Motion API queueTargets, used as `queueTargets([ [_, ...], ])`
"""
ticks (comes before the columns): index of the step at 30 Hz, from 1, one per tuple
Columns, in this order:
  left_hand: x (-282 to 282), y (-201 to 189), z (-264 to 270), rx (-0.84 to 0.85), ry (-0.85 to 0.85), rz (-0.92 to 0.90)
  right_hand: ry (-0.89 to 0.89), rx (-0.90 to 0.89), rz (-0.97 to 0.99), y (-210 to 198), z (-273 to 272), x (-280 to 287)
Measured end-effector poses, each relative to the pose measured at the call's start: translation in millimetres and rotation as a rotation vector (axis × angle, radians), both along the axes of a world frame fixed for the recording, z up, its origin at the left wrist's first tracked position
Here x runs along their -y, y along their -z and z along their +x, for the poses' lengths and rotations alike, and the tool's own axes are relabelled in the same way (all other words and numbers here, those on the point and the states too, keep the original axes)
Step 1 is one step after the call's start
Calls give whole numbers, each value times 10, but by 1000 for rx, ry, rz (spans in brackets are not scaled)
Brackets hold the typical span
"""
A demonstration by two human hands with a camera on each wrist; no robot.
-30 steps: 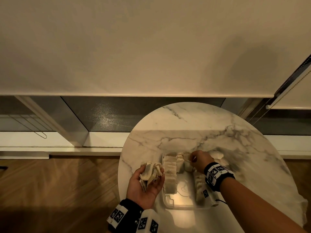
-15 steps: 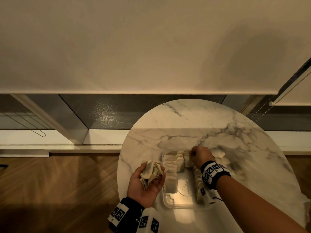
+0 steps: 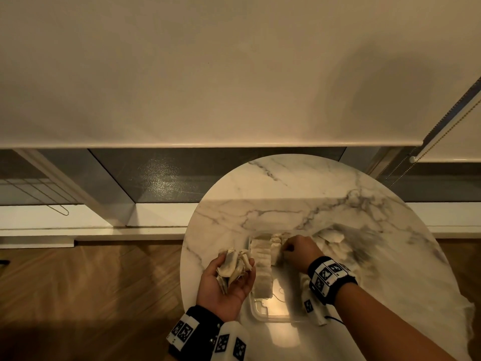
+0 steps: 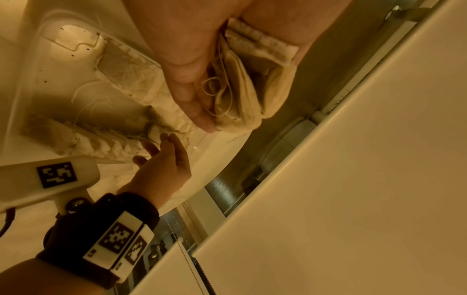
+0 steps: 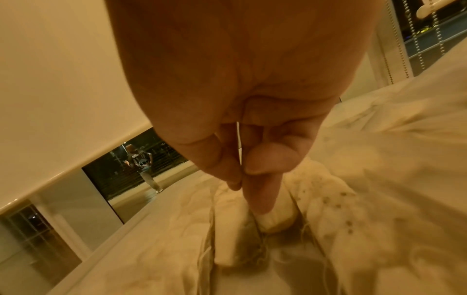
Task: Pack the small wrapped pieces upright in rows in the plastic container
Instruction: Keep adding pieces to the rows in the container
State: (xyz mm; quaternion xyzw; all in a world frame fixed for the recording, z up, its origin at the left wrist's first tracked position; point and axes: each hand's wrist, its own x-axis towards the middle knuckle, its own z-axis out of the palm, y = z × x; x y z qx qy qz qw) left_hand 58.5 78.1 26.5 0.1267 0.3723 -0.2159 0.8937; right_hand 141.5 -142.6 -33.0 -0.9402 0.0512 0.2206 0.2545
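Observation:
My left hand [image 3: 221, 290] lies palm up to the left of the clear plastic container [image 3: 270, 317] and holds a bunch of small wrapped pieces [image 3: 233, 265], each with a thread; the bunch [image 4: 242, 89] is cupped between thumb and fingers. My right hand [image 3: 296, 252] is over the container's far end. There one straight finger [image 5: 257, 197] presses on a piece [image 5: 274, 218] between the rows, while thumb and a curled finger pinch its thin thread [image 5: 238, 143]. A row of upright pieces [image 3: 263, 269] lines the container's left side. Another row on the right is partly hidden by my wrist.
The container sits on a round marble table [image 3: 286, 199], near its front. More loose pieces [image 3: 333, 238] lie in a pile on the table to the right of the container. A window with a lowered blind [image 3: 208, 74] stands behind, with wooden floor to the left.
My right hand has shifted a little to the left and lower over the far end of the container. The left hand has kept its bunch and stayed in place.

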Motion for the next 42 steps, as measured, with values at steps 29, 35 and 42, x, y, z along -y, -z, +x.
queueTargets([
  [29,164,-312,-243,170,104,108,-235,605,503,-956,-1202,-355],
  [35,174,-445,-320,236,119,42,-320,789,441,-1135,-1367,-460],
  [42,169,-467,-448,243,144,23,-323,959,268,-1165,-1419,-599],
])
